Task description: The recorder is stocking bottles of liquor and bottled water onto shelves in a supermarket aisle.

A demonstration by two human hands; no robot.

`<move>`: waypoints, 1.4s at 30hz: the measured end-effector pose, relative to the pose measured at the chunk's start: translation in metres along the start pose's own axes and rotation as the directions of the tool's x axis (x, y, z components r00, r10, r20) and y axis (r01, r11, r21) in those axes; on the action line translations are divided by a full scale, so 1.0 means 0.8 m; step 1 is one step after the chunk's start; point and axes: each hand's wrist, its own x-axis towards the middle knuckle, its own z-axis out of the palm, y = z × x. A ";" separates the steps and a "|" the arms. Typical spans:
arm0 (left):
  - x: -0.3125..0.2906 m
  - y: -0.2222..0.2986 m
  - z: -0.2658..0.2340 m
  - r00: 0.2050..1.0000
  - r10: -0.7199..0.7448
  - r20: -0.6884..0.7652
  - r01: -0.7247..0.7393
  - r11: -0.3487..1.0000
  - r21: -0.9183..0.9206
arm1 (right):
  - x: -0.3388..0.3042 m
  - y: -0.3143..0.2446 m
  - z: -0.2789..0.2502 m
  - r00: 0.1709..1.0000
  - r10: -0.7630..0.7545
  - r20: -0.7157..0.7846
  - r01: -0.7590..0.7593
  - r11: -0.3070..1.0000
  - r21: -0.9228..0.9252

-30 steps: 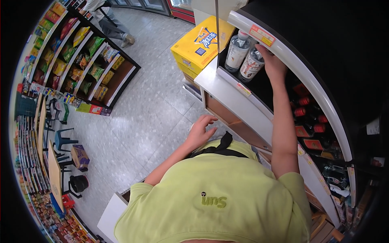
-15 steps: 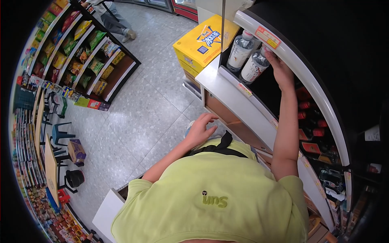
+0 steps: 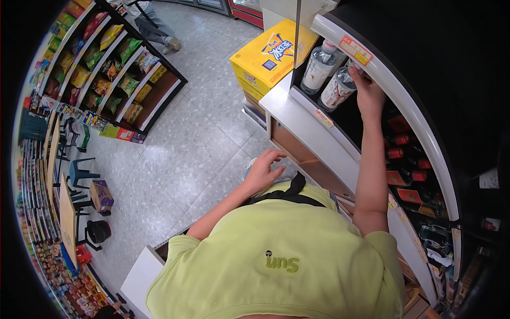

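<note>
My right hand (image 3: 370,97) reaches up into the dark shelf unit at the right. Its fingers are closed around the upper part of a clear glass bottle (image 3: 338,89) with a white label that carries red marks. Part of that bottle's neck is covered by my fingers and the shelf edge above. A second clear bottle (image 3: 317,66) with a pale cap and a white label stands just left of it, untouched. Low in front of my waist, my left hand (image 3: 264,171) hangs in the air with its fingers loosely apart, holding nothing.
A curved white shelf edge (image 3: 393,74) runs over my right hand. Dark bottles with red tops (image 3: 401,139) fill the shelf nearer to me. A yellow carton (image 3: 265,56) stands beyond the white counter (image 3: 284,106). Snack racks (image 3: 114,69) line the left; a person's legs (image 3: 154,26) show behind.
The view has shifted slightly. My right wrist has come a little nearer to me, with the fingers still at the bottle's upper part. My left hand keeps its pose.
</note>
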 end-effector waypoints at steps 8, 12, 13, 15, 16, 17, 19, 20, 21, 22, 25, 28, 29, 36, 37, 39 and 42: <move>0.001 -0.001 0.000 0.999 -0.006 0.031 0.005 1.000 0.018 | 0.005 -0.057 0.013 0.993 -0.083 0.078 0.114 0.768 -0.631; 0.003 0.000 0.002 0.999 0.010 0.038 -0.011 0.999 0.034 | 0.020 -0.069 0.036 0.972 0.069 0.226 0.157 0.526 -0.836; 0.003 0.000 0.002 0.999 0.008 0.047 -0.010 0.999 0.031 | 0.025 -0.068 0.042 0.972 0.069 0.223 0.156 0.519 -0.841; 0.004 0.001 0.004 0.999 0.038 0.024 -0.039 0.999 0.023 | 0.037 -0.064 0.052 0.957 0.082 0.279 0.197 0.522 -0.830; 0.002 0.001 0.004 0.999 0.036 0.020 -0.037 0.999 0.021 | 0.043 -0.060 0.057 0.956 0.096 0.276 0.189 0.517 -0.835; 0.001 0.001 0.003 0.999 0.012 0.037 -0.013 1.000 0.023 | 0.048 -0.056 0.063 0.946 0.158 0.283 0.156 0.542 -0.826; -0.001 0.002 0.001 0.999 -0.013 0.048 0.012 1.000 0.026 | 0.058 -0.046 0.074 0.931 0.216 0.294 0.126 0.568 -0.814; -0.002 0.002 0.001 0.999 -0.022 0.047 0.021 0.999 0.029 | 0.062 -0.041 0.077 0.938 0.230 0.260 0.074 0.601 -0.796; -0.002 0.003 0.000 0.999 -0.036 0.038 0.035 0.999 0.033 | 0.064 -0.036 0.079 0.940 0.254 0.228 0.012 0.643 -0.765; -0.004 0.003 0.000 0.999 -0.033 0.040 0.031 0.999 0.029 | 0.065 -0.032 0.078 0.941 0.245 0.233 0.027 0.632 -0.774; -0.007 0.001 -0.001 0.998 -0.061 0.028 0.061 0.998 0.014 | 0.068 -0.024 0.072 0.946 0.268 0.185 -0.080 0.744 -0.663; -0.009 -0.003 -0.001 0.999 -0.040 0.015 0.040 0.999 0.013 | 0.070 -0.015 0.067 0.954 0.223 0.201 -0.002 0.673 -0.739; -0.010 -0.004 -0.001 0.999 -0.045 0.016 0.044 0.999 0.018 | 0.071 -0.012 0.065 0.949 0.261 0.176 -0.042 0.660 -0.750; -0.005 -0.005 0.003 1.000 -0.004 -0.001 0.004 0.999 0.032 | 0.082 -0.002 0.060 0.945 0.208 0.254 0.068 0.633 -0.771; -0.004 -0.005 0.003 1.000 -0.004 -0.001 0.004 1.000 0.030 | 0.080 -0.007 0.061 0.947 0.163 0.277 0.108 0.649 -0.753; -0.003 -0.005 0.003 1.000 0.002 0.002 -0.002 0.999 0.047 | 0.074 -0.020 0.063 0.914 0.186 0.360 0.213 0.534 -0.818; -0.003 -0.004 0.003 1.000 -0.006 0.009 0.006 1.000 0.021 | 0.072 -0.032 0.065 0.898 0.277 0.342 0.041 0.722 -0.691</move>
